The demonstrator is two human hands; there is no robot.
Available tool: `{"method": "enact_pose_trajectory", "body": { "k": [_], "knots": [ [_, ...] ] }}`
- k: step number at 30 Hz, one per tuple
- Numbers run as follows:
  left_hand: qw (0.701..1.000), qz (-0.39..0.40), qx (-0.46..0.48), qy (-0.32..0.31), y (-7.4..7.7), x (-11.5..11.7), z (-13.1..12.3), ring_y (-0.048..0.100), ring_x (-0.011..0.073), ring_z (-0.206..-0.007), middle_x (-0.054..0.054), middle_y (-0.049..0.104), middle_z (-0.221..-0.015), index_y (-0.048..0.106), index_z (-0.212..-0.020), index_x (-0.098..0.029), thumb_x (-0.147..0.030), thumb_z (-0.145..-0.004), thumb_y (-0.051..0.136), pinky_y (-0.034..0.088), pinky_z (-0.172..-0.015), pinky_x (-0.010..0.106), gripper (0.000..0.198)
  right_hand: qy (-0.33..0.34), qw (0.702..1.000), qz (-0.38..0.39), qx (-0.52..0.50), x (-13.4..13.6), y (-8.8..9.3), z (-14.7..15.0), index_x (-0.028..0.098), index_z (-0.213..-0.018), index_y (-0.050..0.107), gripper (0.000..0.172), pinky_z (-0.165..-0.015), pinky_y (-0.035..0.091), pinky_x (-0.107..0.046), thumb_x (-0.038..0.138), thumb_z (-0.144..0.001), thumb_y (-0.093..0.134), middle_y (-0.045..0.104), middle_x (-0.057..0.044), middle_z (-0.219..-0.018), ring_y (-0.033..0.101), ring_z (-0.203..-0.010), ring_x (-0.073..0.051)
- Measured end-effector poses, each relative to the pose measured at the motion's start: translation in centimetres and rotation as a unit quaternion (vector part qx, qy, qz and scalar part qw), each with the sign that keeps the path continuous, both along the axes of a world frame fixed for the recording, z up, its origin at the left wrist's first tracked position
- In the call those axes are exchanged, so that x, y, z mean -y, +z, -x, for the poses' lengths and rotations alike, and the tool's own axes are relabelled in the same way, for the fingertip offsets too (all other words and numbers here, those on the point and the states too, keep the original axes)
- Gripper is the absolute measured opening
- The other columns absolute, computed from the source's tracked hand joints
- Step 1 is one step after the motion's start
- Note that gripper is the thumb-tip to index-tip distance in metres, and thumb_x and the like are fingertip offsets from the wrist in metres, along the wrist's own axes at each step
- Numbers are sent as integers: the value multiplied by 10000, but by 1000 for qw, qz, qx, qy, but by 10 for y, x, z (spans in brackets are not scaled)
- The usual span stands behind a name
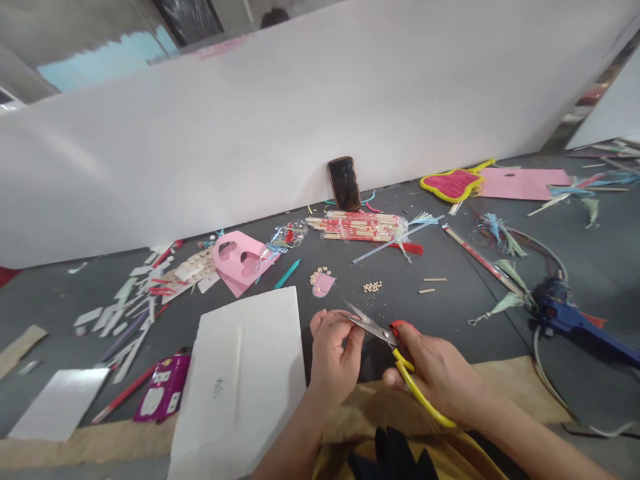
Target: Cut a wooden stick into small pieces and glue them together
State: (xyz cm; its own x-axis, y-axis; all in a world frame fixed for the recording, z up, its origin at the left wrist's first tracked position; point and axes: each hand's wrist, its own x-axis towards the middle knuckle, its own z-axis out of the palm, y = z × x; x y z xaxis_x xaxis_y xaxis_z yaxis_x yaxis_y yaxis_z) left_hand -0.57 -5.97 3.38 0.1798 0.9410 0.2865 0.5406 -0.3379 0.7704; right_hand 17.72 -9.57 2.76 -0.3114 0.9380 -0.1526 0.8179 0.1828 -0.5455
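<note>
As R hand grips scissors, blades gape; L hand nr.

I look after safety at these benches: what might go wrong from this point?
The scissors stand open right at the left hand, so a slip by the right hand might nick it. The small pale pieces lie loose in a pile near the scissors; a knock could scatter them.
</note>
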Motion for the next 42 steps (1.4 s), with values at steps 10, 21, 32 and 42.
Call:
{"method": "enact_pose_trajectory", "body": {
  "k": [10,21,32,42],
  "knots": [
    [991,-64,-114,14,8,-3,2,636,216,-878,27,736,-829,645,-723,-242,-148,-836,531,240,-1007,465,186,-15,999,-25,-29,0,7,6,201,-960,422,344,-570,397,-294,519,-847,488,627,-66,-743,595,-623,-213],
    [987,-80,-141,4,9,-1,1,640,207,-853,14,724,-807,610,-705,-224,-117,-825,513,211,-1011,454,188,-20,999,-4,-34,2,0,10,208,-954,421,164,-527,338,-285,360,-906,462,666,-54,-706,658,-602,-234],
    [1000,20,-20,-1,6,0,0,618,216,-885,41,717,-838,635,-727,-228,-218,-880,484,295,-1000,449,215,-7,998,-64,-18,-2,0,4,205,-929,422,304,-577,406,-306,496,-854,470,624,-72,-739,601,-642,-228],
    [987,123,59,-83,23,-7,5,597,206,-799,28,686,-740,649,-632,-223,-234,-850,525,377,-896,376,250,11,997,-74,-8,-2,3,0,198,-947,401,338,-657,435,-341,475,-816,542,597,-99,-851,592,-744,-250]
  ]
}}
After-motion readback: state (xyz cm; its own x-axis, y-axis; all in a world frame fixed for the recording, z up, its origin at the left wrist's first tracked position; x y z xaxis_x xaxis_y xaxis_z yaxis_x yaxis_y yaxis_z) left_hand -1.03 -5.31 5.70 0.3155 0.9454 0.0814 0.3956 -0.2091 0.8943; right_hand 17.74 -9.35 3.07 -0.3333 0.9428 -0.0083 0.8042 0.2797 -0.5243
